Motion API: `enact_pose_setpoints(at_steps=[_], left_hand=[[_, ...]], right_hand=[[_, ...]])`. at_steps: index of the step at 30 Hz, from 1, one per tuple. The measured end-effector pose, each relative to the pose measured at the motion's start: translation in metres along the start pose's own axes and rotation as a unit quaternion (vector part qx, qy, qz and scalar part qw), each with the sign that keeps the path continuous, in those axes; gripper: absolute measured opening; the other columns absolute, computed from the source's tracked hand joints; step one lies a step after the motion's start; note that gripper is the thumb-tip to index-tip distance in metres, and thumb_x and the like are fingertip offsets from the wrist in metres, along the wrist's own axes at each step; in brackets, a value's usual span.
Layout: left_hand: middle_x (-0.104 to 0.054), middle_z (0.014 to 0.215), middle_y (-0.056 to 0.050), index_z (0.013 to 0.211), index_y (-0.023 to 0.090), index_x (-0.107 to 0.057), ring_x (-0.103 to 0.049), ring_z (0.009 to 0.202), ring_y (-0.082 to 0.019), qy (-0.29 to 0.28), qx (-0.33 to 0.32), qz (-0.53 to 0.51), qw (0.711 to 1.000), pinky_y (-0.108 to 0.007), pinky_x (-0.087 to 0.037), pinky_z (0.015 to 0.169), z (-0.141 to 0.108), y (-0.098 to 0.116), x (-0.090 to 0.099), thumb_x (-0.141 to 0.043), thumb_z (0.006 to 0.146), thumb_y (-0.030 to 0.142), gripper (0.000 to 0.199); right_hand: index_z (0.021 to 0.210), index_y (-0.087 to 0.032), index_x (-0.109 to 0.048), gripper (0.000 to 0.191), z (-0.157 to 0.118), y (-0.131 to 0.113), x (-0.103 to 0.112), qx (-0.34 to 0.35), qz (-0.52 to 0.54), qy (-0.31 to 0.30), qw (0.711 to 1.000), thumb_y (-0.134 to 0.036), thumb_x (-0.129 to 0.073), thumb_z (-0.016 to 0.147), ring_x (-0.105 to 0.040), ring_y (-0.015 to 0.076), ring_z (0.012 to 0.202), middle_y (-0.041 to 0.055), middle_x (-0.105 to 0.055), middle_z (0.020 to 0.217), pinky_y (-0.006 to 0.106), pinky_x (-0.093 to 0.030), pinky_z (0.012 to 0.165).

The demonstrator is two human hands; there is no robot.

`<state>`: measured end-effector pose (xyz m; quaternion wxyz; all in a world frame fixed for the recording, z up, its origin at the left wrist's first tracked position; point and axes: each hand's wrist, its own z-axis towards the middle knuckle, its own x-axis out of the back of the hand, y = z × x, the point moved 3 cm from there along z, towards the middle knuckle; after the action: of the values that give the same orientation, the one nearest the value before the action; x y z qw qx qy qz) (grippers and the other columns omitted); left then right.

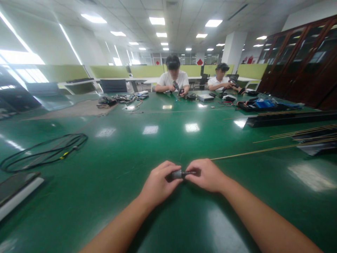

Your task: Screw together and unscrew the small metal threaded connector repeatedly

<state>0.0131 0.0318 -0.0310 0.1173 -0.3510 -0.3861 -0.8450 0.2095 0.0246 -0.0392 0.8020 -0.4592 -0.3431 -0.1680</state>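
Note:
A small dark cylinder (178, 174) with a grey band lies crosswise between my hands, a little above the green table (147, 218). From its right end sticks out a thin dark rod (189, 172); its exact kind I cannot make out. My left hand (160, 182) is closed round the cylinder's left part, thumb and fingers on either side. My right hand (206, 175) pinches at the thin rod with thumb and forefinger. The fingers hide both ends of the piece.
Thin brass-coloured rods (250, 151) and black channels (286, 118) lie at right. A looped black cable (44, 156) and a flat dark device (18, 191) are at left. Across the table two people (172, 79) handle tools, among parts and a blue-filled tray (264, 103).

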Motion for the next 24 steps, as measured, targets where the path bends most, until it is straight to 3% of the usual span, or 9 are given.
enact_pose_setpoints(at_steps=[24], left_hand=[[-0.069,0.097,-0.006,0.104,0.020,-0.071,-0.065,0.089,-0.018,0.010,0.001,0.010,1.000,-0.030,-0.055,0.080,0.0015,0.0021,0.0064,-0.073,0.080,0.019,0.024]], right_hand=[[0.085,-0.019,-0.073,0.006,-0.0002,0.0029,0.0025,-0.005,-0.010,0.002,1.000,-0.024,-0.070,0.082,-0.061,0.0146,0.067,0.0011,-0.070,0.075,0.025,-0.042,0.063]])
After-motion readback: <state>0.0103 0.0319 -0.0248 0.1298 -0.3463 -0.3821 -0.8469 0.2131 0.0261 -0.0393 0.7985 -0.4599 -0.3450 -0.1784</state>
